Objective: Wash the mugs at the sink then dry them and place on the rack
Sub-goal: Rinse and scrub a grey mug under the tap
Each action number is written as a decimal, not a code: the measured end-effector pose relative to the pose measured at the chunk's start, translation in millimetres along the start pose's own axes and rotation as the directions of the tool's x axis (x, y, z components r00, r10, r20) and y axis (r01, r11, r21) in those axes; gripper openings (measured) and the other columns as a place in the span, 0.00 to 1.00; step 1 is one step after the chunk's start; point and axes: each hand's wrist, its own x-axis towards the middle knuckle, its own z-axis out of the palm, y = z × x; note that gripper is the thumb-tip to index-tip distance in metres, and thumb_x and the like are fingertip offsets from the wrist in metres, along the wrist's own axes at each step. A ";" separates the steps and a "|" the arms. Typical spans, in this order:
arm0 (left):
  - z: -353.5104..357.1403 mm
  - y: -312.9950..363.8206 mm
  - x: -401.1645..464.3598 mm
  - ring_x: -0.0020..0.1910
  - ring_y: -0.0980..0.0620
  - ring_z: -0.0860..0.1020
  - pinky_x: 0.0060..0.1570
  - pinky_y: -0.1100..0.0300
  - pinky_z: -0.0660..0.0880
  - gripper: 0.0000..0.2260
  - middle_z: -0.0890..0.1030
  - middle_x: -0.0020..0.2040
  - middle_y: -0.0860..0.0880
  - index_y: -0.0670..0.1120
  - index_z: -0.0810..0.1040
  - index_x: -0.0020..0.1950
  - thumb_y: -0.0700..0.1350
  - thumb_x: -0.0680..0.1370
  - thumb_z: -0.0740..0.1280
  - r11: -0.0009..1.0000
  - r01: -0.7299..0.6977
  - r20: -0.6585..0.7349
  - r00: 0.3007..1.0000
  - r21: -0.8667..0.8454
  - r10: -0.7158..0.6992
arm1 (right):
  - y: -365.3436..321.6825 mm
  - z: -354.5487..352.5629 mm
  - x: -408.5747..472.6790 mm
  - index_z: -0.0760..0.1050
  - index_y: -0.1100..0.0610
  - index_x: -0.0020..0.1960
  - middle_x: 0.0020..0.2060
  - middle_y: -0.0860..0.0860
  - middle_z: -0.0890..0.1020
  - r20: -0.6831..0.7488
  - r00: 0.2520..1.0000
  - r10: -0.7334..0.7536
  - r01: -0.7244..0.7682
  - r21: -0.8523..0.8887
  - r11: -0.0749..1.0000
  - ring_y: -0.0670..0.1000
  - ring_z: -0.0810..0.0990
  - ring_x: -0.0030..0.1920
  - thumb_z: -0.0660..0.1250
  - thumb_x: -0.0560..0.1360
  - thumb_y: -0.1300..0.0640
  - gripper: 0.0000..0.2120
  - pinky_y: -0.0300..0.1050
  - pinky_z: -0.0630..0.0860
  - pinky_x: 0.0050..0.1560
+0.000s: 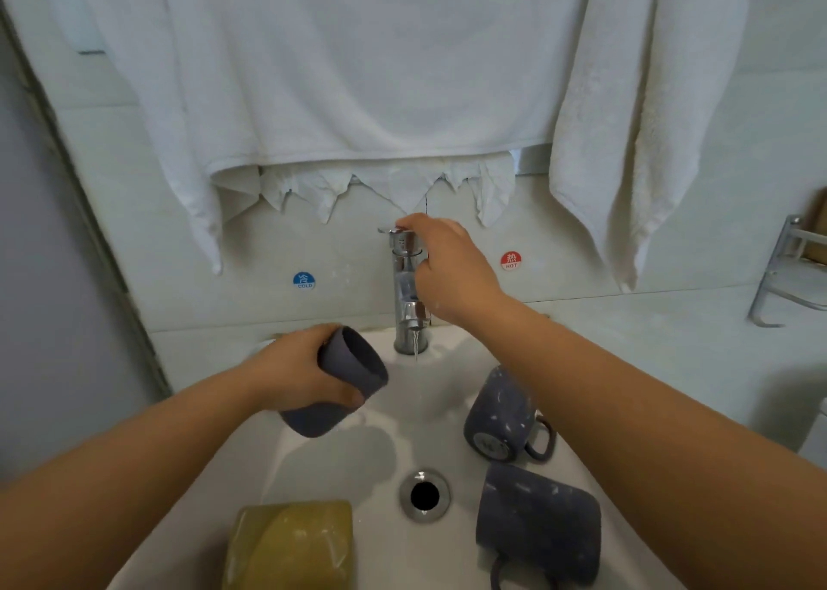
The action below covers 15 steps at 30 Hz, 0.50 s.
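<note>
White towels (pixel 358 74) hang over the tiled wall behind a white sink (pixel 447 388), with a blue cold sticker (pixel 304 280) to the left of the tap (pixel 409 294) and a red hot sticker (pixel 510 260) to its right. Your right hand (pixel 452 271) is on the tap, its fingers (pixel 414 222) curled over the lever at the top, and a thin stream of water runs from the spout. Your left hand (pixel 295 368) grips one mug (pixel 340 379) round its body, tilted with the mouth toward the far right, just left of the stream and not yet under it. Two more mugs lie in the basin on the right: one (pixel 503 415) near the tap, one (pixel 537 527) at the near edge. A yellow sponge (pixel 291 544) sits at the near left.

Watch the lever: swing it toward the hot side and the water could scald you. Open it hard and the stream may splash off the tilted mug onto the worktop. Wet glaze is slippery, so a loose one-handed grip could drop the mug onto the others and chip them. The rack (pixel 792 271) stands far right, well apart.
</note>
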 end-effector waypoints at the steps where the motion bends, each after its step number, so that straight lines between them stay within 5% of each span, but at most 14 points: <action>1: -0.2 -2.5 0.9 0.51 0.52 0.78 0.51 0.53 0.79 0.27 0.80 0.53 0.54 0.54 0.74 0.60 0.52 0.64 0.80 0.989 0.052 -0.005 0.999 -0.141 -0.053 | -1.2 -0.1 -2.7 0.67 0.47 0.70 0.65 0.54 0.69 0.013 1.000 -0.001 0.001 -0.007 1.000 0.57 0.75 0.58 0.57 0.72 0.70 0.30 0.53 0.75 0.57; 5: 6.8 -4.8 -8.2 0.50 0.48 0.80 0.50 0.49 0.80 0.33 0.82 0.52 0.50 0.51 0.75 0.58 0.56 0.57 0.82 0.881 0.112 -0.073 0.984 -0.459 -0.164 | -0.6 -7.0 -20.4 0.61 0.46 0.74 0.71 0.51 0.66 0.069 0.997 -0.021 0.022 -0.014 1.000 0.55 0.68 0.68 0.57 0.74 0.70 0.33 0.48 0.68 0.65; 8: 15.0 0.6 -27.1 0.50 0.46 0.81 0.46 0.49 0.81 0.28 0.81 0.53 0.48 0.49 0.75 0.60 0.48 0.64 0.81 0.788 0.060 -0.176 0.962 -0.612 -0.210 | 8.7 -4.4 -43.8 0.62 0.49 0.73 0.69 0.49 0.69 0.059 0.995 0.080 -0.088 0.141 0.986 0.51 0.71 0.65 0.57 0.77 0.67 0.27 0.46 0.70 0.61; 12: 20.9 21.5 -52.5 0.46 0.51 0.80 0.34 0.60 0.76 0.20 0.81 0.53 0.49 0.47 0.74 0.60 0.42 0.71 0.75 0.565 -0.028 -0.209 0.943 -0.824 -0.258 | 22.3 19.3 -72.1 0.70 0.53 0.63 0.58 0.53 0.77 0.169 0.905 0.391 -0.425 0.420 0.802 0.52 0.77 0.54 0.59 0.79 0.59 0.13 0.47 0.75 0.54; 15: 18.0 47.5 -65.5 0.46 0.54 0.80 0.34 0.60 0.74 0.16 0.82 0.52 0.50 0.48 0.75 0.59 0.44 0.72 0.73 0.482 -0.059 -0.189 0.955 -0.874 -0.227 | 13.0 22.6 -89.6 0.71 0.53 0.58 0.55 0.52 0.78 0.365 0.863 0.350 -0.504 0.567 0.652 0.52 0.78 0.56 0.61 0.79 0.47 0.12 0.51 0.76 0.59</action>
